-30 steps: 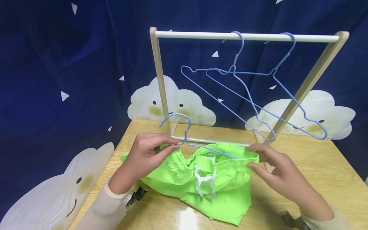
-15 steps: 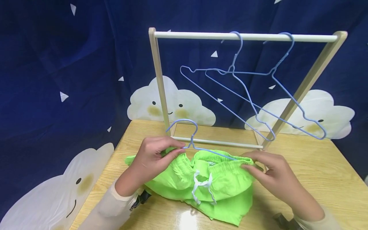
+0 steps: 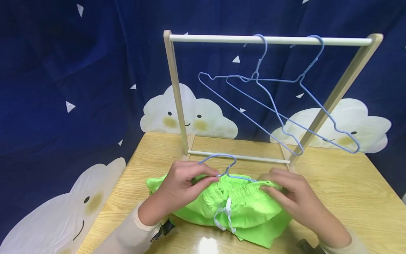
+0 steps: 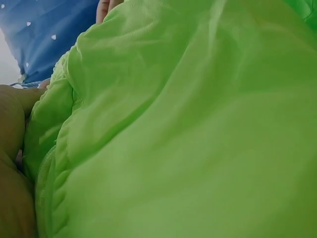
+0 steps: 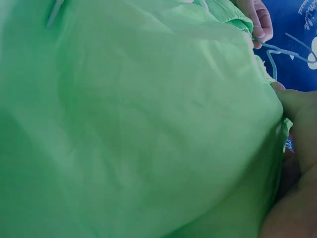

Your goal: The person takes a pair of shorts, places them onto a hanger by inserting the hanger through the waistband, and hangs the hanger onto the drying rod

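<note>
Bright green shorts (image 3: 253, 215) with an elastic waistband and a white drawstring (image 3: 227, 211) lie bunched between both hands, low over the wooden table. A blue wire hanger (image 3: 229, 170) has its lower part inside the waistband, where the cloth hides it; its hook points up and left. My left hand (image 3: 182, 187) pinches the hanger just left of its neck, beside the gathered waistband. At the other end, my right hand (image 3: 295, 195) pinches the waistband's right side between thumb and fingers. Green cloth (image 4: 188, 129) fills most of the left wrist view, and likewise the right wrist view.
Behind the shorts stands a wooden rack with a white top bar (image 3: 209, 38) and a lower white bar (image 3: 241, 157). Two blue hangers (image 3: 279, 116) hang from its top bar, toward the right. A dark blue curtain (image 3: 95, 53) with clouds backs the wooden table (image 3: 349, 197).
My left hand has moved right and toward me with the hanger, whose hook now sits lower. My right hand has shifted left and slightly down, so the waistband is more bunched.
</note>
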Motion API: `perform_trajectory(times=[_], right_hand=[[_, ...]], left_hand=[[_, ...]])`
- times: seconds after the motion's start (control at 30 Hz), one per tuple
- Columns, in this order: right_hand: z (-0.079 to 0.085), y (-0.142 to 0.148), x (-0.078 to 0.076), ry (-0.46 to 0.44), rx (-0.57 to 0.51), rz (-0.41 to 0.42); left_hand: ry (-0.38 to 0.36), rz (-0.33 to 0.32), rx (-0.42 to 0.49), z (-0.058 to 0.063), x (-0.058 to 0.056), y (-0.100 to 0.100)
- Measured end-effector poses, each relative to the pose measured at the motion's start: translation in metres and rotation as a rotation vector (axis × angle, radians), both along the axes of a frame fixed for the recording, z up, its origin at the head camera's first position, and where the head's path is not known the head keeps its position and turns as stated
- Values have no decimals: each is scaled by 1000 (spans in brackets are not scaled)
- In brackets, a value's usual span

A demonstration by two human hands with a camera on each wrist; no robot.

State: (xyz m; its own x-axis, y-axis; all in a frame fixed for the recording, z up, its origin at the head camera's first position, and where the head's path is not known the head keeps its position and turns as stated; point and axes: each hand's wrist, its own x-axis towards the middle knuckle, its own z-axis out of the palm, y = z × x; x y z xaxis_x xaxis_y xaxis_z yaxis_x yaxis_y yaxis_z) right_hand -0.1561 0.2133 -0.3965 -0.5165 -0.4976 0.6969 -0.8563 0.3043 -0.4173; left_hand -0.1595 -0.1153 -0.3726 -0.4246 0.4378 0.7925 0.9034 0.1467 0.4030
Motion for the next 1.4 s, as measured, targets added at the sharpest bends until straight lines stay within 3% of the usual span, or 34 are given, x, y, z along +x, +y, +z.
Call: perform_trajectory(times=[0.3,0.53,0.77,0.97,1.23,1.4], right_hand=[[-4,-9,5,30,70,-7],[-5,-10,5,20,12,-14],[-3,-3,5,24,-73,-110],[2,4,3,3,-112,-142],[9,12,5,-34,-144,-191],[11,12,6,-67,-123,-188]], left_hand=[[-23,-7,-43,-8,5,12],[-27,27,-59,-7,3,9],[-29,92,-49,-3,-4,-2],[-44,147,-54,-1,-6,-12],[-90,157,-31,2,-8,-17],[-78,160,-19,4,-8,-19]])
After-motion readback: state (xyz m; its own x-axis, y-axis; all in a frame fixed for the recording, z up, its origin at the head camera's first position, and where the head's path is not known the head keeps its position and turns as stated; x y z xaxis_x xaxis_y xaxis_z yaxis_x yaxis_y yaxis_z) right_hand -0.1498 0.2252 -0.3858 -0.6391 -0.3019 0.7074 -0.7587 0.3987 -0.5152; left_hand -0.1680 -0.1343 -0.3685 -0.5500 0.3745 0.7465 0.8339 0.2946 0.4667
